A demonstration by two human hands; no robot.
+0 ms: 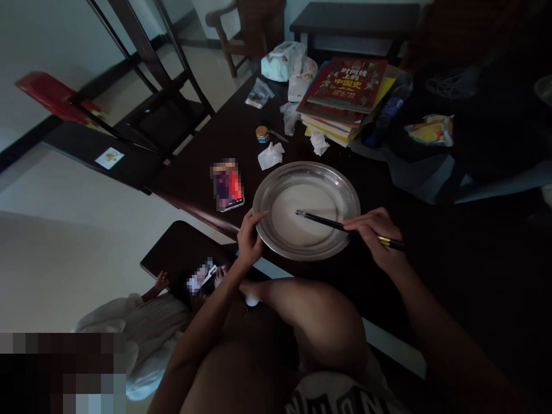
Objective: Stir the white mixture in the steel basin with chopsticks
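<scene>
A round metal plate [276, 187] with a thin white batter in it rests on the dark table [202, 172]. My left hand [249, 237] grips the plate's near-left rim, thumb on top. My right hand [376, 234] holds a pair of dark chopsticks [321, 220] whose tips lie in the white liquid near the plate's middle.
A phone [227, 185] lies left of the plate. Behind it are crumpled tissues [270, 155], a small jar [261, 134], plastic bags and a stack of books [345, 95]. A dark chair [159, 115] stands at the left. Another person in white [142, 333] sits low at the lower left.
</scene>
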